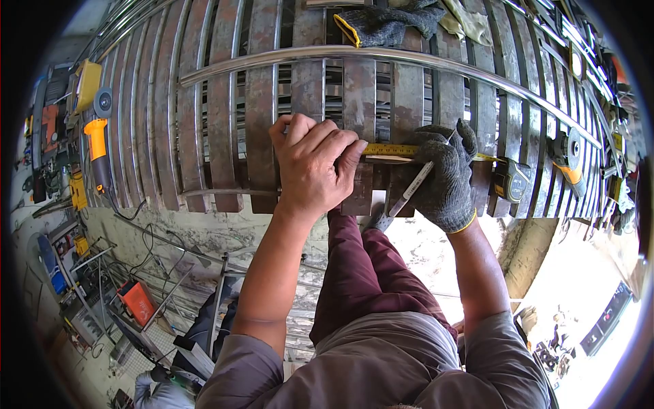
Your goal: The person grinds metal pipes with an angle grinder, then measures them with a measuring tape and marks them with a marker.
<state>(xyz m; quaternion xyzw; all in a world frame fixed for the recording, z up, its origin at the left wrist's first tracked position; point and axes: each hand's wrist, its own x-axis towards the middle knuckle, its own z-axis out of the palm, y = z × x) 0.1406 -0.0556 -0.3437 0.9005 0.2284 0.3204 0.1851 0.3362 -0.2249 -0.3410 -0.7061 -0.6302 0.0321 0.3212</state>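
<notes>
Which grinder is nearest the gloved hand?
The right grinder, just past the tape case from the right hand gripping the marker. The left grinder, yellow-handled, lies far off beyond the bare left hand.

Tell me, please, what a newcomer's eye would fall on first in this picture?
The two hands at centre: the bare left hand pins a yellow tape measure on the slatted steel table, while the gloved right hand holds a pen to it. A curved shiny tube arcs above them.

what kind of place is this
Probably a metal fabrication or welding workshop: a bench of steel slats, a long curved steel tube across it, an angle grinder at the edge.
</notes>
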